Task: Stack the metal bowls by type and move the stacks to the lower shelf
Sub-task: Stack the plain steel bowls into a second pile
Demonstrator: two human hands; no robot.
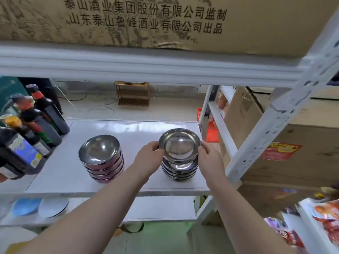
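Two stacks of shiny metal bowls stand on a white shelf [113,129]. The left stack [102,159] holds several rimless bowls and nobody touches it. The right stack [180,172] holds several bowls with a wide flat rim. Its top bowl [179,144] is tilted toward me and sits a little above the others. My left hand [149,155] grips that bowl's left rim, and my right hand [208,158] grips its right rim. A lower shelf [157,208] shows beneath.
Several dark sauce bottles [31,129] crowd the shelf's left end. A white slotted upright [275,121] runs close to the right of the stack. Blue and white plates [42,208] lie on the lower shelf at left. Cardboard boxes [297,156] fill the neighbouring rack.
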